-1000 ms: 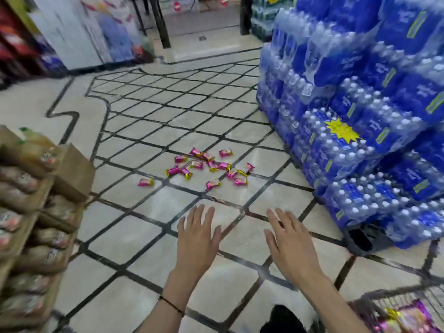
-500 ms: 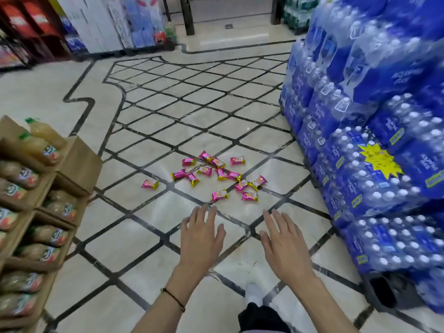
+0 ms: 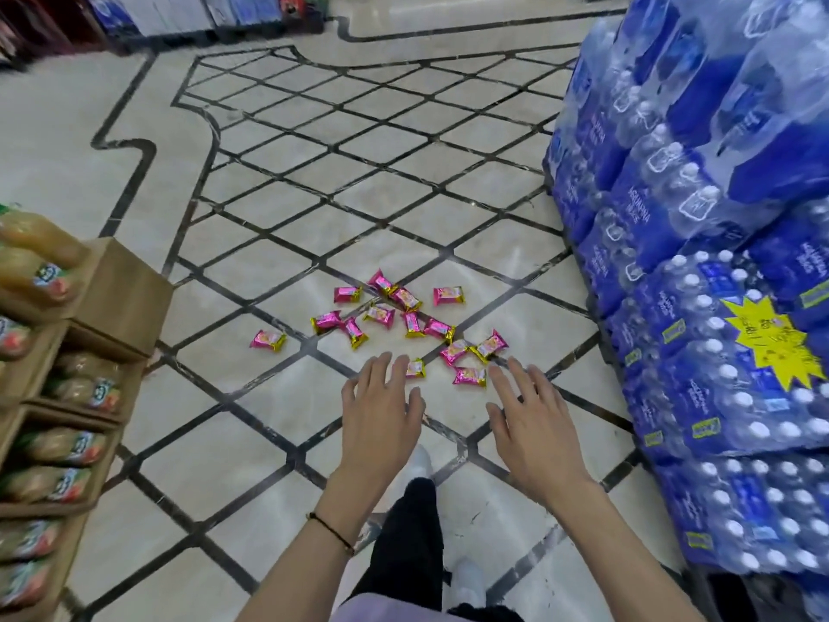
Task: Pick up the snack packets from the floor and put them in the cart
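Packets (image 3: 380,314) of snack, pink and gold, lie scattered on the tiled floor (image 3: 278,397) ahead of me. My left hand (image 3: 381,419) and right hand (image 3: 534,424) reach toward the nearest ones, fingers straight and spread, holding nothing. Water-bottle packs (image 3: 695,307) stand stacked at right; boxed juice bottles (image 3: 58,388) at left.

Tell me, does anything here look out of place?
Yes: pink snack packets lie scattered loose on the tiled floor, beside the stacked water bottles, rather than on any shelf.
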Demonstrator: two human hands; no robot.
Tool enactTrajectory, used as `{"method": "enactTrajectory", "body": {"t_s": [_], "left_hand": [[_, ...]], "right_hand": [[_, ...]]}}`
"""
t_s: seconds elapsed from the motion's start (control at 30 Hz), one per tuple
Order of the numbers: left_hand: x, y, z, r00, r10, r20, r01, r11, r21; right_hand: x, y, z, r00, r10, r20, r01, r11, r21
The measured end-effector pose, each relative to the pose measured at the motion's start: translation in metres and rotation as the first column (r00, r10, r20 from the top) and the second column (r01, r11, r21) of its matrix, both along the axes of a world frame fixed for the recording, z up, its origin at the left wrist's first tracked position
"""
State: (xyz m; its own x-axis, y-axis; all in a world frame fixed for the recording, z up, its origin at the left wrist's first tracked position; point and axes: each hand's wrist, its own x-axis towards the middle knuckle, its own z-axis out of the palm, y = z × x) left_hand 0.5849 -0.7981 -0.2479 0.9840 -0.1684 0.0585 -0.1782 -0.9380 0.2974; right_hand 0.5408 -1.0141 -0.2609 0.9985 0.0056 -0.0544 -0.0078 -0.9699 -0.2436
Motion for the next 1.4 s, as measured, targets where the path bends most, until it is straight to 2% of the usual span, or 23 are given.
{"method": "enactTrajectory", "body": {"t_s": [0.3,0.43,0.6,0.7,0.77,0.93,1.03,1.2,1.4], "left_hand": [[0.169,0.008,-0.064,0.993,-0.088,-0.080,0.085,0.996,-0.041],[0.226,0.003,-0.091,0.986,-0.129,-0.106,0.127,0.991,-0.031],[0.279,-0.007,-0.145,0.978,-0.152,-0.143,0.153,0.988,-0.007],[0.306,-0.009,-0.198,0.964,-0.154,-0.217,0.154,0.988,-0.016],[0.316,-0.008,-0.243,0.937,-0.206,-0.283,0.210,0.978,-0.014],[0.339,-0.006,-0.375,0.873,-0.267,-0.407,0.311,0.949,0.045],[0.351,-0.001,-0.465,0.857,-0.229,-0.462,0.292,0.954,0.067],[0.360,-0.002,-0.619,0.857,-0.200,-0.476,0.290,0.949,0.124],[0.365,-0.001,-0.784,0.863,-0.244,-0.443,0.372,0.900,0.228]], "right_hand": [[0.175,0.012,-0.041,0.994,-0.013,-0.105,0.012,1.000,-0.013],[0.247,0.013,-0.062,0.997,0.020,-0.079,-0.023,0.999,-0.037],[0.306,0.007,-0.127,0.995,0.041,-0.088,-0.043,0.999,-0.032],[0.331,-0.003,-0.189,0.993,0.049,-0.112,-0.050,0.999,-0.008],[0.345,-0.008,-0.234,0.989,0.040,-0.144,-0.038,0.999,0.018],[0.380,-0.018,-0.363,0.968,0.084,-0.235,-0.071,0.996,0.062],[0.386,-0.022,-0.457,0.950,0.129,-0.283,-0.124,0.992,0.037],[0.379,-0.026,-0.616,0.922,0.236,-0.307,-0.250,0.968,-0.008],[0.378,-0.046,-0.767,0.920,0.194,-0.339,-0.235,0.968,-0.084]]}}
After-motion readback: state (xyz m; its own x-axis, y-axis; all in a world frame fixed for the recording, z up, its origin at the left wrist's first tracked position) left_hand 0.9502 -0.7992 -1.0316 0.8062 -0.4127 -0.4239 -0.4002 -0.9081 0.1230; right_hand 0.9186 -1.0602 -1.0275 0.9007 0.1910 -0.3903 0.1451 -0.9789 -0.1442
